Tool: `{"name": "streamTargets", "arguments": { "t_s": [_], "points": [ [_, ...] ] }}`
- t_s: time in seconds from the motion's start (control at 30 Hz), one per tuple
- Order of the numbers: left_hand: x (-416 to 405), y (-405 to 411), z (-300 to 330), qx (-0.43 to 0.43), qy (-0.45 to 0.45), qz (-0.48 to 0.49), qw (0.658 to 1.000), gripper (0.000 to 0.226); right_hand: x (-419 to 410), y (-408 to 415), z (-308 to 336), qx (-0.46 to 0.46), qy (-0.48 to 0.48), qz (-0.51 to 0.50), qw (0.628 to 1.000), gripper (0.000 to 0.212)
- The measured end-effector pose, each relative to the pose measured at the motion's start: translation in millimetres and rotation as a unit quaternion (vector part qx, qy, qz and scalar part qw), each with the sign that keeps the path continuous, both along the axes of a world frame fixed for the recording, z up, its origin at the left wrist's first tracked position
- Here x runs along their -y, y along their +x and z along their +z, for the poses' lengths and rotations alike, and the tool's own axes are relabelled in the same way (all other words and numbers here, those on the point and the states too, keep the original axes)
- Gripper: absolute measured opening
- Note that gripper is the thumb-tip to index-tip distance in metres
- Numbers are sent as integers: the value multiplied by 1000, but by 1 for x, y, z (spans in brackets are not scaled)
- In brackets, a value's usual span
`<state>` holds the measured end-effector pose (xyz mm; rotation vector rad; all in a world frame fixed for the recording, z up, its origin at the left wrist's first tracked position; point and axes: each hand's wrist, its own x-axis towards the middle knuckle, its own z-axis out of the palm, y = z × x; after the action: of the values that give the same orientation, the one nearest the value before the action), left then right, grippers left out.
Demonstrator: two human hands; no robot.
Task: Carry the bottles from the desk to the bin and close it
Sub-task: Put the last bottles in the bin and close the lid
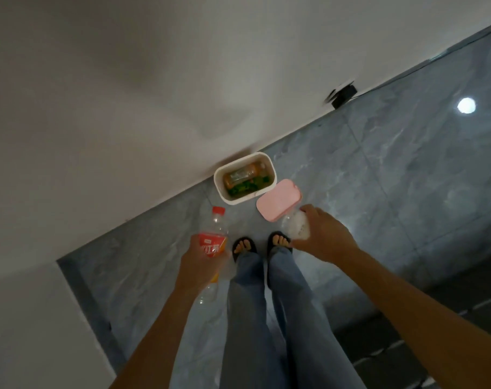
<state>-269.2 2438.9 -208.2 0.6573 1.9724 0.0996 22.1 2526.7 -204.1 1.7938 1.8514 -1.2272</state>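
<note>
A small white bin [221, 189] stands open on the floor against the wall, with an orange bottle [242, 174] and green items inside. Its pink lid [278, 199] lies on the floor to the bin's right. My left hand [199, 262] grips a clear bottle with a red cap and red label [213, 238], held upright-ish in front of the bin. My right hand [322, 237] holds a clear white-labelled bottle [299, 224] just below the pink lid. Both hands hover above the floor near my feet.
A white wall [126, 108] runs diagonally behind the bin. The floor is grey marble tile [393, 178]. A black plug or adapter [344, 95] sits at the wall base to the right. My legs in jeans and black sandals stand right before the bin.
</note>
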Motion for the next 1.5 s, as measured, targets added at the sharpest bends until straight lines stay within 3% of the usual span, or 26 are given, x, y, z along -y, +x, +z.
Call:
{"name": "streamTargets", "arguments": {
  "t_s": [0.2,0.37,0.5,0.63,0.77,0.87,0.97,1.1,1.23,1.33,1.5],
  "points": [
    [-107,-1,-119,19,118,-40,992,51,-54,-68,-142,-16,149,130,980,71],
    [-162,-12,-218,-6,192,-110,975,72,-86,-118,-259,-39,185,154,970,74],
    [-180,-11,-289,-16,218,-179,959,76,-102,-144,-335,-31,179,181,967,71],
    [-187,0,-336,-25,224,-242,944,84,-110,-146,-385,-42,98,145,984,74],
    [-193,10,-361,-79,247,-306,916,86,-120,-140,-410,-36,21,137,990,64],
    [-195,14,-369,-125,280,-345,887,83,-120,-132,-412,-72,25,153,985,48],
    [-192,17,-374,-143,288,-356,878,74,-117,-127,-406,-81,32,176,981,49],
    [-187,21,-384,-166,262,-361,879,72,-104,-116,-397,-55,103,239,964,39],
    [-185,30,-393,-194,254,-372,872,79,-83,-101,-383,-66,167,184,966,32],
    [-181,32,-403,-211,252,-381,864,84,-64,-92,-382,-52,185,200,961,34],
    [-177,30,-422,-236,257,-399,848,76,-43,-80,-387,-64,254,202,944,34]
  ]
}}
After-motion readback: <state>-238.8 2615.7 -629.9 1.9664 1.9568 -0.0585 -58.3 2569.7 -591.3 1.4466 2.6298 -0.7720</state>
